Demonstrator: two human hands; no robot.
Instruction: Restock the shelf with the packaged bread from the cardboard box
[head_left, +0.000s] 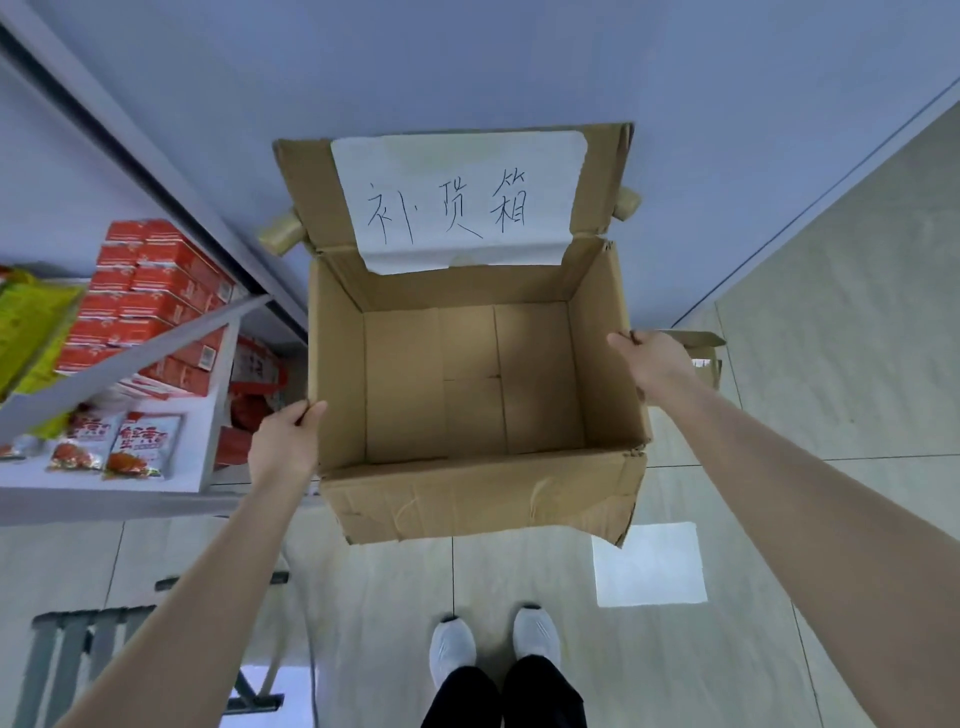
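Observation:
An open cardboard box is held above the floor in the middle of the head view, and its inside shows only bare cardboard. Its back flap stands up with a white sheet of handwritten characters taped on. My left hand grips the box's left wall at the rim. My right hand grips the right wall at the rim. On the left, the grey metal shelf holds stacks of red packages and two red-and-white packets on a lower board.
A yellow-green bag sits at the shelf's far left. A grey step stool stands on the tiled floor at the lower left. My white shoes are below the box. A pale wall rises behind the box. Another cardboard piece shows behind my right hand.

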